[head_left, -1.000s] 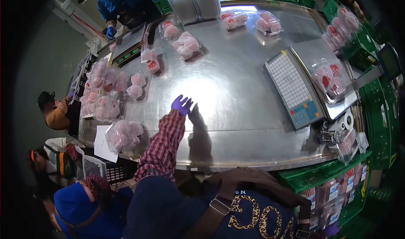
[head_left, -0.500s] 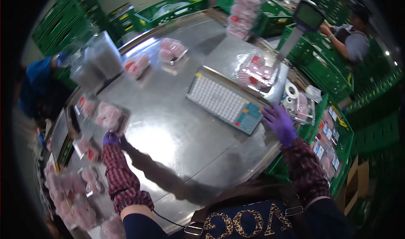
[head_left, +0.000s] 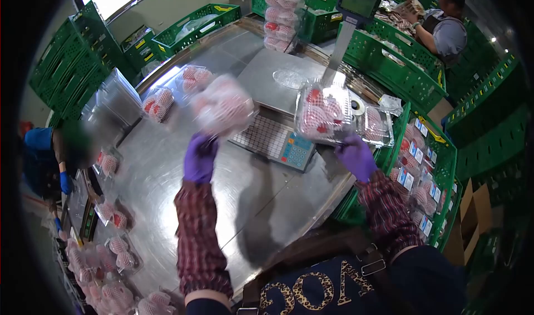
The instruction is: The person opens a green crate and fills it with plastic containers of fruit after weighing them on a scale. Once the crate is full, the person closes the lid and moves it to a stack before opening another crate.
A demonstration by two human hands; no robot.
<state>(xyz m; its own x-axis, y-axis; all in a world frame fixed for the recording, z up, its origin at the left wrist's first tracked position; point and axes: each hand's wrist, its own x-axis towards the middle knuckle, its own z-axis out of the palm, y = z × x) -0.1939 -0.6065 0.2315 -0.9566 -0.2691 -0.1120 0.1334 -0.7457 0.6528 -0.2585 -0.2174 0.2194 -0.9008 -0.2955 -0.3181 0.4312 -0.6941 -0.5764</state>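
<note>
My left hand [head_left: 201, 158], in a purple glove, is closed on a clear pack of net-wrapped fruit [head_left: 222, 105], lifted over the table and blurred by motion. My right hand [head_left: 357, 157], also gloved, grips the near edge of another clear fruit pack [head_left: 324, 112], which is held up beside the scale's post. Between and below the two packs lies the scale's keypad [head_left: 267, 140], partly hidden by the left pack. The metal weighing plate [head_left: 272, 73] carries a clear, roundish piece of plastic [head_left: 289, 79]. Two rolls of tape [head_left: 357, 106] sit behind the right pack, partly covered.
Fruit packs [head_left: 158, 103] stand at the table's far left, more [head_left: 105, 293] at the near left. A stack of packs [head_left: 280, 20] stands at the back. A green crate [head_left: 409, 181] holds labelled packs at right. Co-workers [head_left: 445, 28] [head_left: 41, 162] are at both sides.
My left hand has lifted a pack from the left side and carried it towards the middle. My right hand has taken hold of the pack from the weighing plate, which is now off it.
</note>
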